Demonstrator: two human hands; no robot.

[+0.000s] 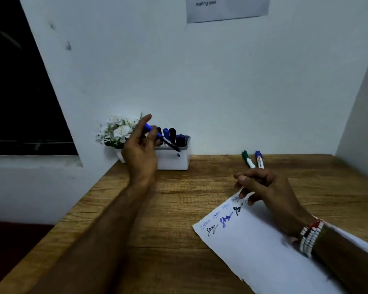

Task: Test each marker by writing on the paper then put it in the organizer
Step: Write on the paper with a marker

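The blue marker (pixel 157 135) was held slanted, its lower end over the white organizer (pixel 174 160)'s open top, pinched by the left hand (pixel 139 148). Two markers (pixel 253 159) lay just beyond the right hand (pixel 263 187), whose fingers were curled on the paper (pixel 253 240); whether they gripped anything could not be told.

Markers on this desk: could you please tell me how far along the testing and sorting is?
Done: several markers stand in the white organizer, and the paper carries blue and black scribbles. In hand: the left hand holds a blue marker over the organizer; the right hand rests on the paper. Left: a green marker and another blue-capped marker lie on the desk.
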